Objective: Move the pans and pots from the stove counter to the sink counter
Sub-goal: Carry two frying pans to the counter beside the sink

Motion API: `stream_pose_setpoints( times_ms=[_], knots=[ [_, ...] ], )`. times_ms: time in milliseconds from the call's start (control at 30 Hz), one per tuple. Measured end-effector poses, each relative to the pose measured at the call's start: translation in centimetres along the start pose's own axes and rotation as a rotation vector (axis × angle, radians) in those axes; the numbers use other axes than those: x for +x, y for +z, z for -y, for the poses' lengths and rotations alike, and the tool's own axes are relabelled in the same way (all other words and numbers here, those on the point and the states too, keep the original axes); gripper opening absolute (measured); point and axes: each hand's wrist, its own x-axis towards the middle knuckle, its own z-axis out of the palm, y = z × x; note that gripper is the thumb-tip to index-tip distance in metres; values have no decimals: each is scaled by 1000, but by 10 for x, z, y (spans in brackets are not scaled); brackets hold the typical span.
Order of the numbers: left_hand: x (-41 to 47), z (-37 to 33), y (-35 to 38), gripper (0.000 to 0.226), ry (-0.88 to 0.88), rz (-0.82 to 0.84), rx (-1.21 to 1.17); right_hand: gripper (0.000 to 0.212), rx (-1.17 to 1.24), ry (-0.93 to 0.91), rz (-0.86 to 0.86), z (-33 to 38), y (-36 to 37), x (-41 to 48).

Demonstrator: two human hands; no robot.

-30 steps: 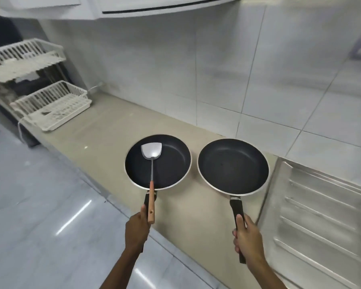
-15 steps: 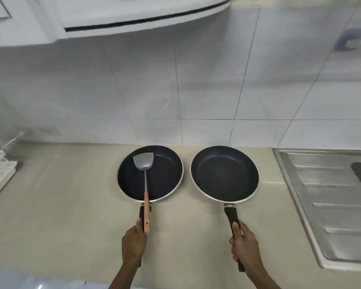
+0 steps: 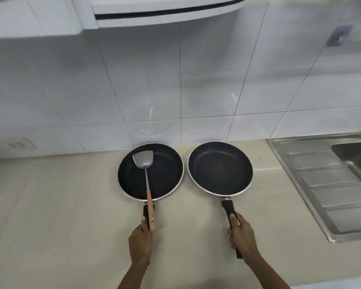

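Two black non-stick frying pans sit side by side over the beige counter (image 3: 50, 215), close to the tiled wall. My left hand (image 3: 140, 243) grips the black handle of the left pan (image 3: 165, 176). A steel spatula (image 3: 144, 161) with a wooden grip lies across that pan, its grip beside my thumb. My right hand (image 3: 242, 238) is closed on the black handle of the right pan (image 3: 220, 168), which holds nothing. I cannot tell whether the pans touch the counter.
A stainless sink with a ribbed drainboard (image 3: 329, 188) is set into the counter at the right. A wall socket (image 3: 19, 145) is at the far left. A white range hood (image 3: 165, 11) hangs above.
The view has swung right and squared to the wall; the dish rack has left the frame. Both pans, still held, have moved nearer the wall beside the sink.
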Motion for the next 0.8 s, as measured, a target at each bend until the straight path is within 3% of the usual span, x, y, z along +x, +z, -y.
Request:
stream_pose_setpoints(
  times_ms=[800],
  knots=[
    [31, -8, 2, 72, -46, 109, 40, 27, -124, 22, -24, 13, 28, 27]
  ],
)
